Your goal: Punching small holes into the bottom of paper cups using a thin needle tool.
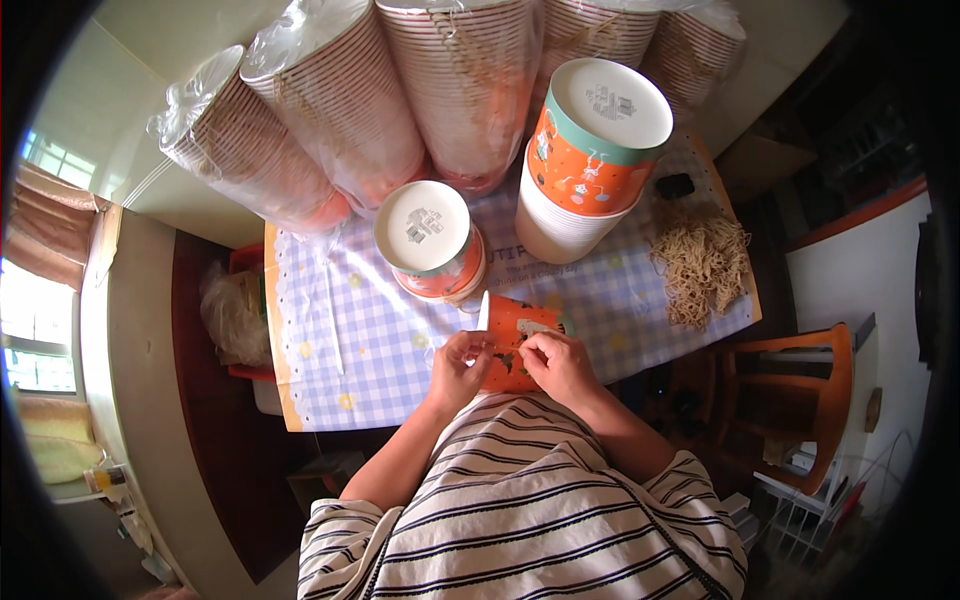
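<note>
An orange paper cup [508,376] with printed figures lies on its side at the table's near edge, against my striped shirt. Its white rim faces left and a green band is at its right end. My left hand [462,368] and my right hand [556,364] meet over it, thumbs and fingertips pinched close together. Whatever thin thing they hold is too small to make out. Just beyond, a short stack of upturned cups [423,228] stands with a bit of twine at its lower edge. A taller upturned stack [592,185] rises to its right.
Several long sleeves of nested cups in clear plastic [462,90] line the far side. A heap of tan twine loops [702,262] lies at the right, with a small black object [675,186] behind it. Checked cloth [375,375] covers the table. A wooden chair [838,400] stands right.
</note>
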The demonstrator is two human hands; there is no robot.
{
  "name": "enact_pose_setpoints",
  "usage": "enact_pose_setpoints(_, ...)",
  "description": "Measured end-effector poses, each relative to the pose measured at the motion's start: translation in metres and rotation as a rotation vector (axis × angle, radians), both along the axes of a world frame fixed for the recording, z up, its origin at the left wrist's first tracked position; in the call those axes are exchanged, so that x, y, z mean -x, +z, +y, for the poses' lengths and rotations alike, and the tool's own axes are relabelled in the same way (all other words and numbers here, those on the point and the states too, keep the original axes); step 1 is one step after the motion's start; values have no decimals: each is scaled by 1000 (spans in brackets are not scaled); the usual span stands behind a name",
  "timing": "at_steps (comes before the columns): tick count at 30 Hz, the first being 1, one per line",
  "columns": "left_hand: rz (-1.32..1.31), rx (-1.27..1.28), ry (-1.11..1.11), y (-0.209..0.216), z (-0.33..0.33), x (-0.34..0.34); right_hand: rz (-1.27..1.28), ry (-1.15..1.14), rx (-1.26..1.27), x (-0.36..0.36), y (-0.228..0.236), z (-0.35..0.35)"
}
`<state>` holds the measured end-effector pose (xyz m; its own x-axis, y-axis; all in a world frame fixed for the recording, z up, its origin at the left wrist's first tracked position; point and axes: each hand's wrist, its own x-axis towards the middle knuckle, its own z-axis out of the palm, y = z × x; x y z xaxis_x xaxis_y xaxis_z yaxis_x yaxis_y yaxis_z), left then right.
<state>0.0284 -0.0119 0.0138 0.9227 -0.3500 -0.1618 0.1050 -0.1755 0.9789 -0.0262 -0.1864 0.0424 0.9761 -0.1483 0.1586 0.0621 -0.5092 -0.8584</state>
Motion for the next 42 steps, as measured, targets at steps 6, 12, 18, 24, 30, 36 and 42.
enact_pose_setpoints(6,13,34,-18,3,1,0,6,-3,10,0,3,0)
enact_pose_setpoints(12,15,3,-32,0,3,1,52,-2,-30,3,6,4)
enact_pose_setpoints(18,11,34,-17,0,1,3,104,27,4,-6,17,8)
enact_pose_setpoints(24,-5,64,-36,1,1,3,54,30,83,-13,9,18)
enact_pose_setpoints(30,13,74,-36,3,1,4,-16,28,125,-16,3,21)
enact_pose_setpoints(36,-33,85,-33,-2,2,4,-49,26,118,-16,2,20)
enact_pose_setpoints(42,-2,108,-17,-4,1,3,-72,28,140,-17,0,19)
